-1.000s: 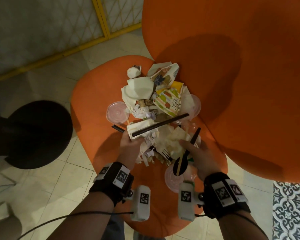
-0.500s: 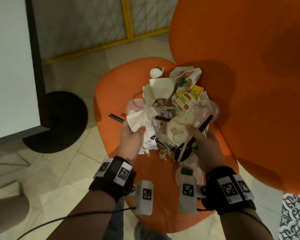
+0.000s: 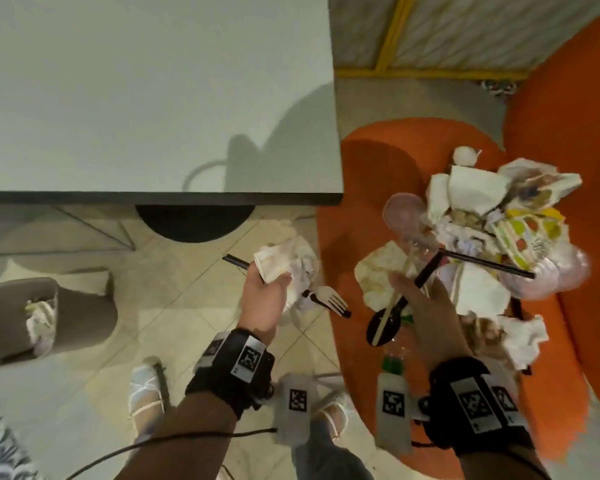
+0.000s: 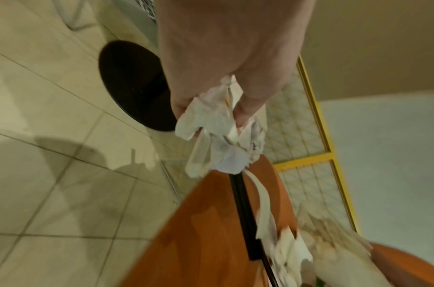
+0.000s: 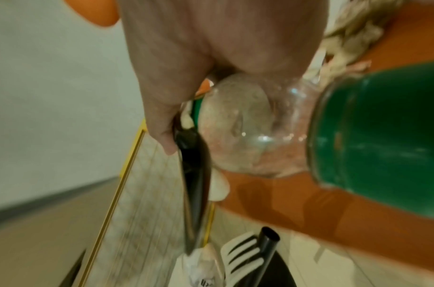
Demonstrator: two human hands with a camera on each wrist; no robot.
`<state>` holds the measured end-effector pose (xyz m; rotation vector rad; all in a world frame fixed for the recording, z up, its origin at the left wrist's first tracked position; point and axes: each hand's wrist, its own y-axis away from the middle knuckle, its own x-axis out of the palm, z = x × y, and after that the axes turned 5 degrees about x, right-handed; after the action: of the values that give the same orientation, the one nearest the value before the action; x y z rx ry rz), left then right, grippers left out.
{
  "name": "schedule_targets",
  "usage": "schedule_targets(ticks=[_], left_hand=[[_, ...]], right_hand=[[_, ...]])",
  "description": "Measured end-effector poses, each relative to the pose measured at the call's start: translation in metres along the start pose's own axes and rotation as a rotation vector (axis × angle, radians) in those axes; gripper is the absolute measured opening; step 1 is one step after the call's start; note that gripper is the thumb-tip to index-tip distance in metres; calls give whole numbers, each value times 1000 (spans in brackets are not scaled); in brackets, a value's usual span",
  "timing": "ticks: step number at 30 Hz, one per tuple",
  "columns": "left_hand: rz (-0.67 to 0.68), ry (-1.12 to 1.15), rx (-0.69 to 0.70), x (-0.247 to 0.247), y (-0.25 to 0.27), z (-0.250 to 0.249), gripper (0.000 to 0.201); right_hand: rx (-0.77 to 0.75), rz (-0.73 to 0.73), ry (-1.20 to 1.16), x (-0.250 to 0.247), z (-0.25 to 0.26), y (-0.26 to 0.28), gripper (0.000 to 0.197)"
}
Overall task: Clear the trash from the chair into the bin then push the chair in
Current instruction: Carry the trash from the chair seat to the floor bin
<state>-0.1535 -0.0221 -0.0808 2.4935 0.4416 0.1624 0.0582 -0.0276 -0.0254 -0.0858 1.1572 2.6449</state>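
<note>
Trash: most lay heaped on the seat of the orange chair [image 3: 361, 188]; pile [image 3: 492, 230] of wrappers, cup lids and a long black straw sat well apart from the bin
Left hand: the left hand [image 3: 262, 299] was closed round a wad of crumpled paper [image 3: 284, 261], a black straw and a white plastic fork [image 3: 329, 297], held over the floor tiles beside the seat edge
Right hand: the right hand [image 3: 426, 303] was clamped on a clear bottle with a green label [image 5: 373, 134], a black spoon [image 3: 385, 323] and more paper, just above the seat
Bin: brown bin [image 3: 66, 313] stood on the floor at far left, near the desk [image 3: 153, 98], paper already inside
Advice: keep both fists tight; the fork and straws hung loose and looked likely to slip. Carry low, release right over the bin mouth
Remaining: judged early; several more loads, then the chair push
</note>
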Motion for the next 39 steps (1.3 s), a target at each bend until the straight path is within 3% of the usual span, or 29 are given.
schedule_targets(ticks=[3, 6, 11, 13, 17, 20, 26, 29, 32, 36, 39], left_hand=[[-108, 37, -22, -90, -9, 1, 40], [-241, 70, -14, -196, -20, -5, 34], [-494, 123, 22, -382, -48, 0, 38], [-605, 134, 48, -444, -61, 7, 42], [-729, 112, 26, -539, -95, 36, 52], [-697, 4, 30, -585, -127, 77, 52], [-484, -152, -44, -629, -160, 108, 46], [-298, -214, -120, -641, -168, 106, 49], [-179, -272, -175, -644, -170, 98, 50], [-205, -355, -141, -622, -163, 83, 48], [-200, -487, -70, -582, -151, 66, 34]], right_hand=[[33, 159, 39, 90, -9, 20, 48], [83, 284, 118, 205, -27, 38, 68], [240, 500, 299, 407, -79, 63, 72], [303, 567, 391, 479, -99, 72, 86], [417, 636, 580, 598, -142, 79, 100], [446, 639, 673, 659, -177, 68, 97], [430, 627, 801, 726, -227, 39, 110], [434, 631, 736, 739, -234, 32, 70], [410, 636, 795, 740, -232, 30, 61], [313, 663, 873, 718, -211, 30, 43], [192, 667, 890, 682, -189, 28, 49]])
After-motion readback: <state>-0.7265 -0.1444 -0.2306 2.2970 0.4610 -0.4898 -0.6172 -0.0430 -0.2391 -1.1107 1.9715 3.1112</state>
